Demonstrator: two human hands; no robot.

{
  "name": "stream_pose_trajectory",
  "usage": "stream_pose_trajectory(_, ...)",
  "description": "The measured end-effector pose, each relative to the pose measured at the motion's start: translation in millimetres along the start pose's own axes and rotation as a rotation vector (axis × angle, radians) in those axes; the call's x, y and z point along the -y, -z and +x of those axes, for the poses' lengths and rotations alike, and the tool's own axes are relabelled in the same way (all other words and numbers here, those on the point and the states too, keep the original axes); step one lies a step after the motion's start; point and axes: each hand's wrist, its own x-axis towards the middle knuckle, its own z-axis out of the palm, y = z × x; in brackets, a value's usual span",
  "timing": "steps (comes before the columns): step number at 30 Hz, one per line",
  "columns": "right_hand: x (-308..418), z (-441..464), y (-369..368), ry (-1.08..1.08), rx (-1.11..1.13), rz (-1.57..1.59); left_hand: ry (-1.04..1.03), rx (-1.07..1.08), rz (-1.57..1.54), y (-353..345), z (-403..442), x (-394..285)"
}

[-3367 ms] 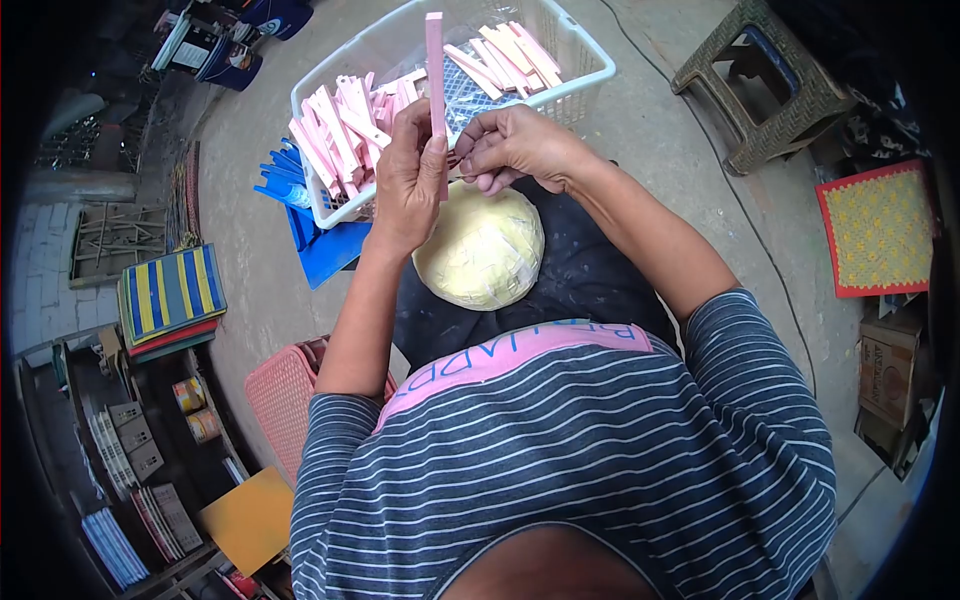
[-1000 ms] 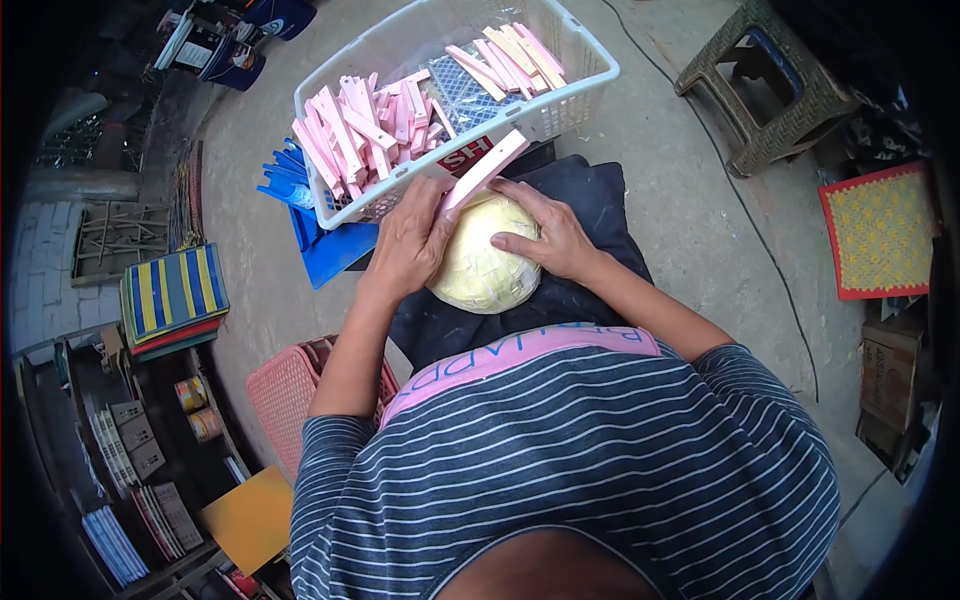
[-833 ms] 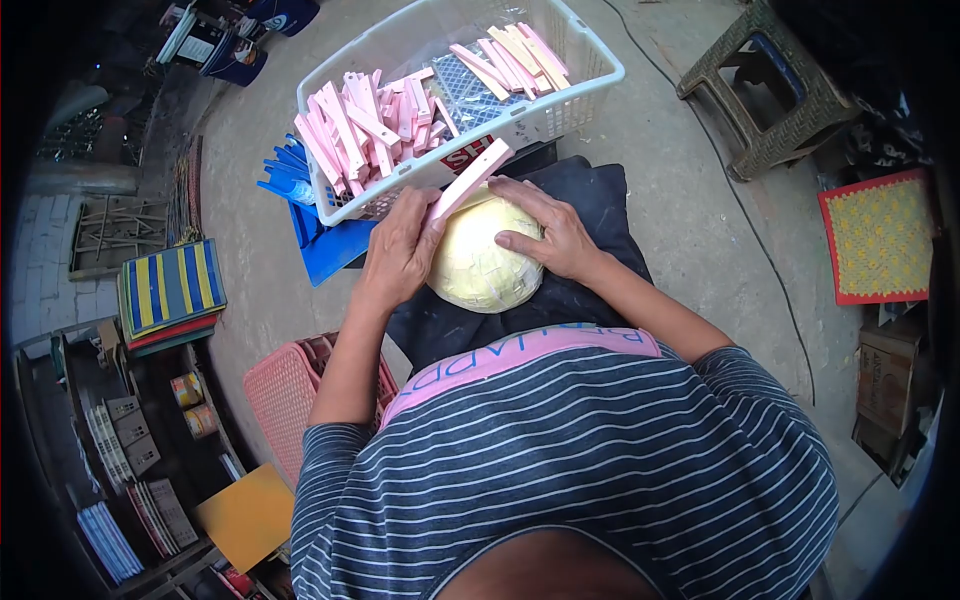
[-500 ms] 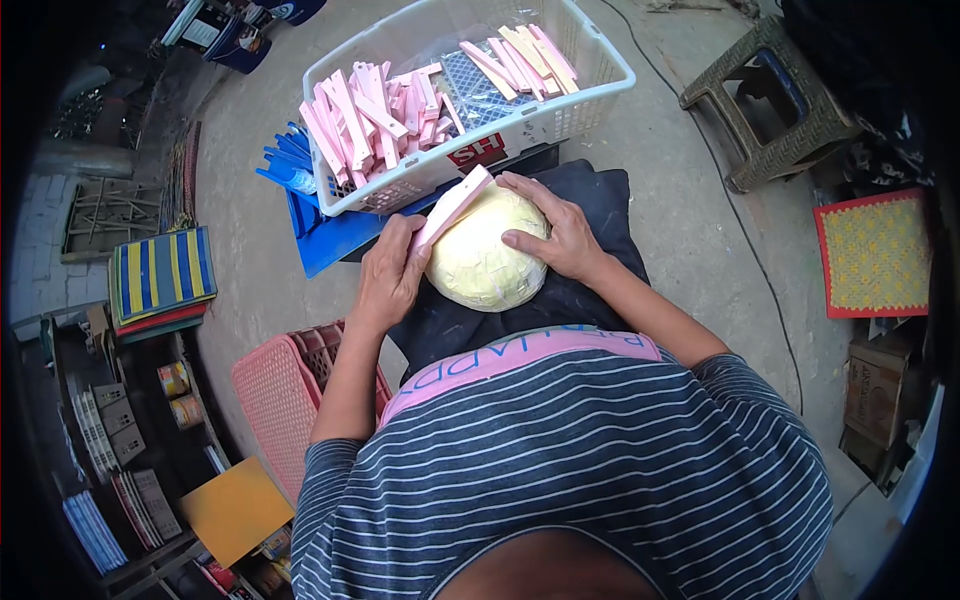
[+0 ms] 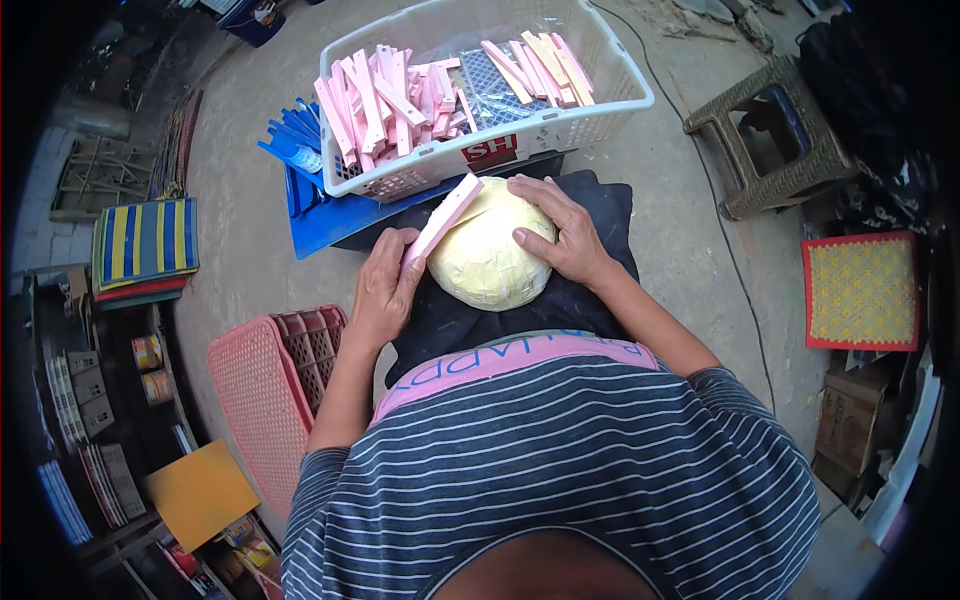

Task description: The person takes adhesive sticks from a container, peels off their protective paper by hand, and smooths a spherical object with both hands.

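My left hand (image 5: 387,285) is closed round the lower end of a pink stick (image 5: 443,221), which slants up to the right along the left side of a pale yellow round bowl-like object (image 5: 489,255). The round object lies on dark cloth (image 5: 602,215) over my lap. My right hand (image 5: 569,235) grips its upper right side, with the thumb on top and the other fingers over the far edge. Beyond my hands, a white basket (image 5: 560,122) holds several pink sticks (image 5: 385,100) at its left and several pink and cream sticks (image 5: 540,68) at its right.
A blue plastic item (image 5: 318,228) lies beside the basket. A red plastic crate (image 5: 262,395) stands at the left, near striped mats (image 5: 150,240) and shelves (image 5: 100,400). At the right are a woven-pattern stool (image 5: 765,140), a cable (image 5: 735,250), a red-edged mat (image 5: 862,290) and a carton (image 5: 850,415).
The pink stick, upright in my left hand at first, has tilted and come down against the round object. My right hand has taken hold of that object. The camera view has shifted.
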Motion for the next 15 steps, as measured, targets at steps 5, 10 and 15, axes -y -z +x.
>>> stream_pose_trajectory(5, -1, -1, -1, 0.030, 0.001, -0.055, -0.015, -0.023, -0.045, -6, -8, 13)
stream_pose_trajectory(10, 15, 4, 0, -0.109, -0.038, 0.207, 0.005, -0.033, -0.071, -8, -10, 12)
stream_pose_trajectory(15, 12, 2, 4, 0.040, 0.073, -0.035, -0.025, -0.050, -0.083, -10, -12, 16)
